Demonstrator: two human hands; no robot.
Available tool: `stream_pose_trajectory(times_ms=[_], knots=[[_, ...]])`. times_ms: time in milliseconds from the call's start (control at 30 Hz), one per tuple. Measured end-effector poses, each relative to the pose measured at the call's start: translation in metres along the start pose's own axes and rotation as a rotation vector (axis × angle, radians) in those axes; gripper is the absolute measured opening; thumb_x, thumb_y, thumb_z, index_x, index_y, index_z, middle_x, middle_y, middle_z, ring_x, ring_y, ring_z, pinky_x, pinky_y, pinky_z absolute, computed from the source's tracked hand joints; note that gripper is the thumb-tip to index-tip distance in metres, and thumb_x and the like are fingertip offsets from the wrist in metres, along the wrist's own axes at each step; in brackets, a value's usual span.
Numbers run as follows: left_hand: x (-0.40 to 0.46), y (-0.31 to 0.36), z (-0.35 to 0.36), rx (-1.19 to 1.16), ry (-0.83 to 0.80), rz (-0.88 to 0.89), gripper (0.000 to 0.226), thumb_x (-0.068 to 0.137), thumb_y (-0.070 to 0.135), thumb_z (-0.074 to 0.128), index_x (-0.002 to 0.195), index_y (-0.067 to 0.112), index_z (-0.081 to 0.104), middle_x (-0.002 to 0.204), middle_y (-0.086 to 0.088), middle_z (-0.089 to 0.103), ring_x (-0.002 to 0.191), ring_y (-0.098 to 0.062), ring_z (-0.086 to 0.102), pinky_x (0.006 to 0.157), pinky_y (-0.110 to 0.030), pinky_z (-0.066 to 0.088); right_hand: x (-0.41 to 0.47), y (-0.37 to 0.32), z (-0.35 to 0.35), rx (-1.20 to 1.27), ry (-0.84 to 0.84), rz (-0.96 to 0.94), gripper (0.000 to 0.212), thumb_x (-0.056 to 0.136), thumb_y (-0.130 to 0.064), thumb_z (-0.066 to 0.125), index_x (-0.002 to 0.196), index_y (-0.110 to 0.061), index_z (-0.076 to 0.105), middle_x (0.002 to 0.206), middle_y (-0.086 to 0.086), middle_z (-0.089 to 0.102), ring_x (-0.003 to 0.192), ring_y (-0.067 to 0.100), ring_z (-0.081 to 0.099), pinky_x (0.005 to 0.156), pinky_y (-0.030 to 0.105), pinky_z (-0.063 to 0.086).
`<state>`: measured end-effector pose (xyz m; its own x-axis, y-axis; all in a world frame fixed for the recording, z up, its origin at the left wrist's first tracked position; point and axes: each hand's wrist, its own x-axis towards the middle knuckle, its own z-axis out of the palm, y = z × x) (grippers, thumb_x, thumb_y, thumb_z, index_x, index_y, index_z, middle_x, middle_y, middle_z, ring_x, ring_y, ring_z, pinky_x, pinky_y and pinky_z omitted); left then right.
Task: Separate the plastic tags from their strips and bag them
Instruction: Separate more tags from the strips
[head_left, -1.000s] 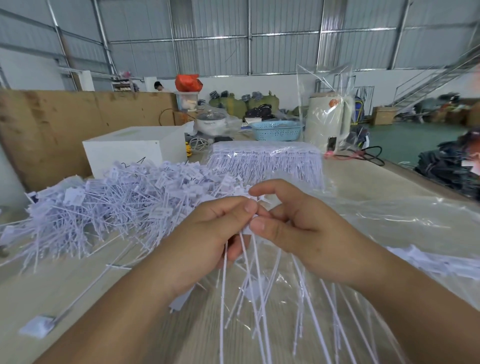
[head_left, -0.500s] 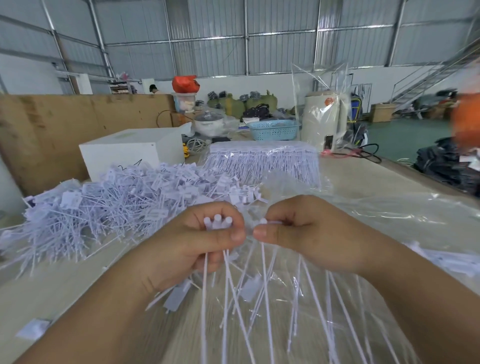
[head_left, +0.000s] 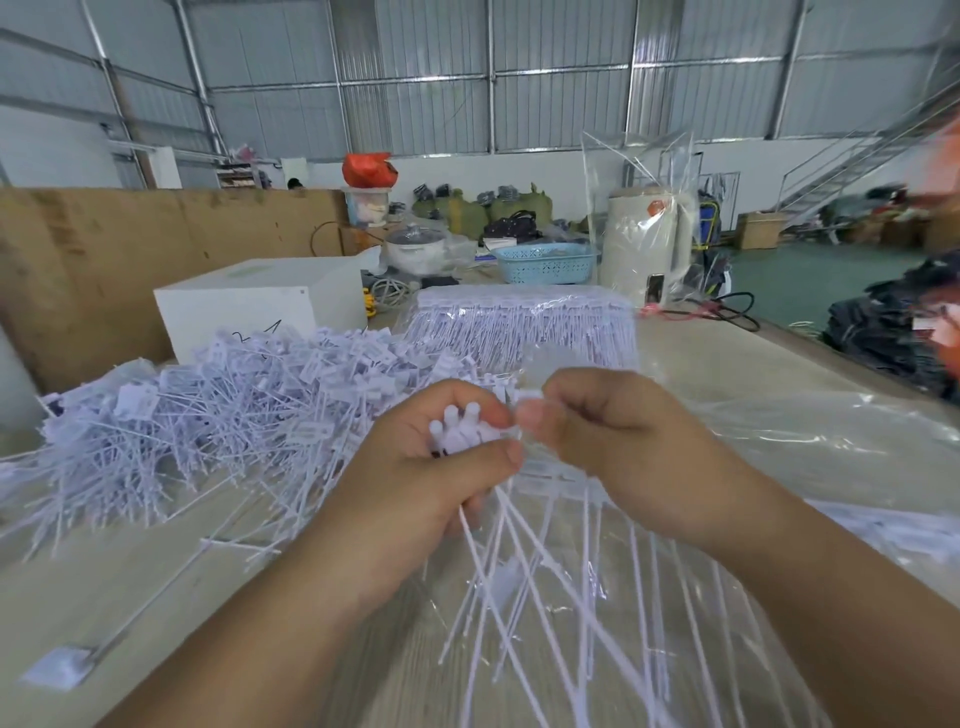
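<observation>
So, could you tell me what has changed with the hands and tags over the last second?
The left hand now grips a bunch of separated tags, whose tips stick up; earlier they were hidden. The right hand still pinches the strip beside it. The loose pile is unchanged.

The loose tags (head_left: 218, 415) heaped on the pale wood-grain table (head_left: 130, 597) are white with a faint lilac cast, as is the bundle of strips (head_left: 519, 322) behind them. The box (head_left: 244, 306) is white, the basket (head_left: 545, 262) light blue with a lattice pattern, the kettle (head_left: 649, 244) cream, and the bag (head_left: 366, 169) orange-red.
</observation>
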<state>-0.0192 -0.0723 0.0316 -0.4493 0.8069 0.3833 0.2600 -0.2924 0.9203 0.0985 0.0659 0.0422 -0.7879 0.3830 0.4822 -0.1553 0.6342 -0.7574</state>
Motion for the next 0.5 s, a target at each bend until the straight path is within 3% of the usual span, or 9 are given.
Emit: stream_pose_trajectory(times_ms=[100,233,400,500], knots=[[-0.001,0.003,-0.007,-0.047,-0.113,-0.026,0.018,0.064,0.019,0.077,0.077,0.026,0.067,0.055,0.009,0.049,0.041,-0.005,0.042,0.04,-0.014,0.035,-0.004,0.0,0.002,0.113,-0.177,0.034,0.024,0.082,-0.046,0.061,0.082,-0.022,0.059,0.054,-0.002,0.034,0.051,0.015,0.028,0.05,0.031,0.021],[-0.002,0.002,-0.011,-0.084,-0.244,-0.065,0.04,0.061,0.024,0.069,0.101,0.025,0.071,0.054,0.011,0.049,0.042,-0.004,0.041,0.044,-0.017,0.032,-0.005,-0.004,-0.001,0.163,-0.264,0.036,0.028,0.084,-0.043,0.063,0.101,-0.022,0.057,0.054,-0.001,0.036,0.053,0.019,0.028,0.053,0.042,0.022],[0.001,0.001,-0.017,-0.075,-0.363,-0.122,0.025,0.059,0.022,0.067,0.083,0.024,0.073,0.048,0.006,0.044,0.04,-0.006,0.04,0.046,-0.018,0.031,-0.006,-0.006,0.005,0.177,-0.314,0.08,0.037,0.079,-0.046,0.067,0.109,-0.03,0.056,0.079,0.033,0.057,0.065,0.043,0.051,0.066,0.051,0.037],[0.002,0.001,-0.024,-0.086,-0.432,-0.15,0.019,0.061,0.018,0.069,0.079,0.022,0.071,0.049,0.006,0.046,0.04,-0.005,0.041,0.044,-0.017,0.033,-0.007,-0.007,0.007,0.107,-0.322,0.082,0.028,0.079,-0.046,0.066,0.097,-0.025,0.06,0.069,0.026,0.053,0.058,0.032,0.04,0.06,0.042,0.031]])
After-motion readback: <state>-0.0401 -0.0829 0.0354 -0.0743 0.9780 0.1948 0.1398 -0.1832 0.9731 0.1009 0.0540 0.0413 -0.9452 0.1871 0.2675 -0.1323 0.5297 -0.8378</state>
